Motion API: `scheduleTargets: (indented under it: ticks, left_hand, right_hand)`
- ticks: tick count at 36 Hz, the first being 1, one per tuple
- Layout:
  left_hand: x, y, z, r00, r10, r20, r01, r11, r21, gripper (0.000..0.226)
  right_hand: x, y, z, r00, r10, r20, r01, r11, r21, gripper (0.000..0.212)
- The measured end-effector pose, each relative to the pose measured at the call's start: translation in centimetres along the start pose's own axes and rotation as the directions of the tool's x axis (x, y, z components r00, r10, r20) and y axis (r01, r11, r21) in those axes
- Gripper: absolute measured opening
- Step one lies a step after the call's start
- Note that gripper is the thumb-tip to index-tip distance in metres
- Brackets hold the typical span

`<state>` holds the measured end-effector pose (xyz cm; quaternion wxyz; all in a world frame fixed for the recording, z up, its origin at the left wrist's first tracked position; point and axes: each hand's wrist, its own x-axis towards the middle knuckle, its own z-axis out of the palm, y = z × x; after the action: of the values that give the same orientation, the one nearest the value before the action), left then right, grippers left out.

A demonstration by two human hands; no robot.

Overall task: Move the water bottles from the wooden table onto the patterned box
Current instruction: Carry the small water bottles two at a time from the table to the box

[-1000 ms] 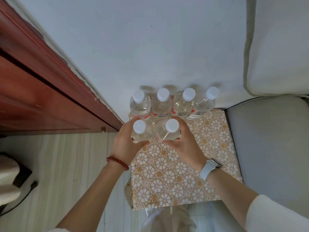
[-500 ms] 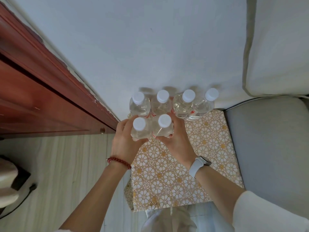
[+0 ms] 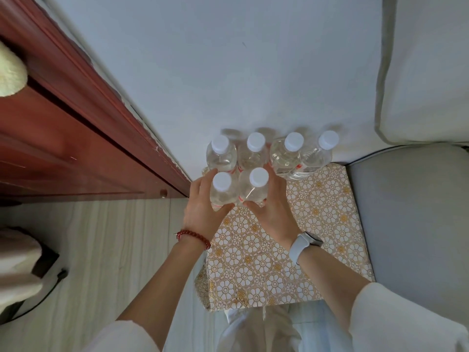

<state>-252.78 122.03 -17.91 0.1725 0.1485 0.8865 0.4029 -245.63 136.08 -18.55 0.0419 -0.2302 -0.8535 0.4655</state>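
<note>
Six bottles stand on the box (image 3: 299,250) — four at its far edge, two in front. The left hand (image 3: 203,209) wraps one front bottle (image 3: 221,193), the right hand (image 3: 272,207) the other (image 3: 255,188). Full and smooth, they look heavy — grip mid-body.

Six clear plastic water bottles with white caps stand on the far end of the gold-and-white flower-patterned box (image 3: 279,262). Four make a back row (image 3: 272,154) by the wall. Two stand in front (image 3: 238,189), on the left. Your left hand (image 3: 203,209) is beside the left one, your right hand (image 3: 274,207) beside the right one.
</note>
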Motion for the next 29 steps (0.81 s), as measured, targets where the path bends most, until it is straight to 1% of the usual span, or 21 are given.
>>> scheduleTargets:
  ticks: [4,8,11,13,16,19,21,24,26,29]
  left_hand:
    - [-0.3,0.2,0.0,0.999,-0.018,0.033,0.018,1.000,-0.001,0.084]
    - [-0.4,0.5,0.0,0.997,-0.057,0.059,0.057,0.998,-0.007,0.097]
    - [-0.9,0.8,-0.5,0.994,-0.083,0.075,0.082,0.996,0.018,0.101]
    - [-1.4,1.1,-1.2,0.993,-0.096,0.063,0.092,0.994,0.058,0.100]
    - [-2.8,2.3,-3.0,0.993,-0.117,0.025,0.114,0.988,0.108,0.088]
    - [-5.3,4.3,-5.7,0.990,-0.130,-0.055,0.135,0.985,0.108,0.073]
    - [-7.9,5.6,-8.0,0.985,-0.128,-0.116,0.139,0.986,0.093,0.063]
    - [-14.0,6.8,-11.6,0.955,-0.149,-0.256,0.172,0.983,0.070,0.050]
    - [-19.0,7.1,-13.8,0.910,-0.171,-0.378,0.201,0.979,0.043,0.043]
    - [-27.1,6.7,-16.8,0.794,-0.235,-0.560,0.274,0.961,-0.014,0.037]
  right_hand:
    - [-0.4,-0.6,-0.3,0.998,0.047,0.049,-0.049,0.998,0.050,0.098]
    - [-1.0,-1.2,-1.1,0.994,0.089,0.057,-0.092,0.995,0.045,0.097]
    - [-1.7,-2.0,-1.9,0.990,0.122,0.077,-0.122,0.993,0.000,0.095]
    - [-2.3,-2.7,-2.7,0.985,0.146,0.088,-0.143,0.989,-0.034,0.087]
    - [-3.7,-4.2,-3.9,0.978,0.179,0.106,-0.169,0.981,-0.096,0.061]
    - [-5.5,-6.9,-5.0,0.972,0.188,0.138,-0.174,0.979,-0.107,0.039]
    - [-6.9,-9.8,-5.7,0.977,0.123,0.174,-0.111,0.991,-0.081,0.031]
    - [-10.2,-14.7,-5.9,0.967,-0.037,0.253,0.050,0.998,-0.048,0.028]
    - [-12.9,-17.9,-5.2,0.937,-0.127,0.325,0.137,0.991,-0.006,0.027]
    - [-17.4,-22.3,-3.2,0.871,-0.247,0.425,0.249,0.967,0.052,0.025]
